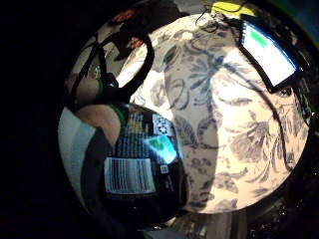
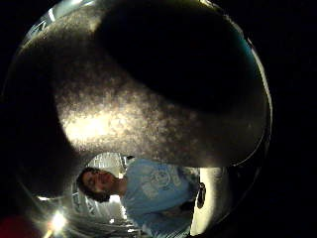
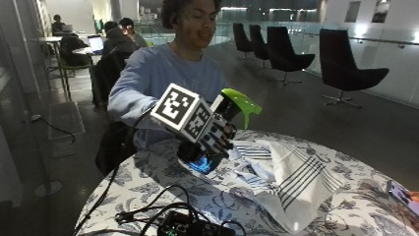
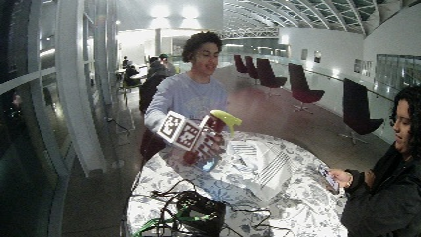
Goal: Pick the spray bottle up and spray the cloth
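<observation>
Big public hall, like lobby or lounge of office or school building. Long shiny floor (image 3: 308, 105). Row of dark swivel chairs (image 3: 347, 64) along glass railing (image 3: 393, 42). High curved roof (image 4: 296, 12) with bright ceiling lights (image 4: 174, 11). Tall glass wall (image 4: 46, 113) on one side. Other people sit at far table with laptop (image 3: 96, 43). Round table (image 3: 157, 172) with blue flower tablecloth up front.

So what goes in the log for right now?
hand: grips spray bottle | bottle: lifted off table, nozzle toward cloth | cloth: lying crumpled on table
</observation>
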Motion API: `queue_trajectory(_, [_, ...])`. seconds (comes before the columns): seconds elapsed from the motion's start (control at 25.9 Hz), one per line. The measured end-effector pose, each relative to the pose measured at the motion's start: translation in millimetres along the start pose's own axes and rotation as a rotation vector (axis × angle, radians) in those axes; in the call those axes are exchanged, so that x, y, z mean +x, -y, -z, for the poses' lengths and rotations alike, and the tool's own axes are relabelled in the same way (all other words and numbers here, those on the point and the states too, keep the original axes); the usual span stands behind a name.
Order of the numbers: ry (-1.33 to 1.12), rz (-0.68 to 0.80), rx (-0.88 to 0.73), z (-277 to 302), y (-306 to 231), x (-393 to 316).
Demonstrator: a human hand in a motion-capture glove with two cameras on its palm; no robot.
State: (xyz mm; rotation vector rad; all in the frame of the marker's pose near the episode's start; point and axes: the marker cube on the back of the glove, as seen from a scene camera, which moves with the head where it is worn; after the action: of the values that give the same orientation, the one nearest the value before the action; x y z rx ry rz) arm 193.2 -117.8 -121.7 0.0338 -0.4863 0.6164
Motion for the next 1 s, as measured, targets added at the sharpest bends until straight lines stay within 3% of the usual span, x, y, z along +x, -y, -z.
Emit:
queue_trajectory(0.46, [-0.237, -0.128, -0.197, -20, 26, -40])
queue_trajectory(1.0, [-0.313, -0.239, -0.257, -32, 30, -38])
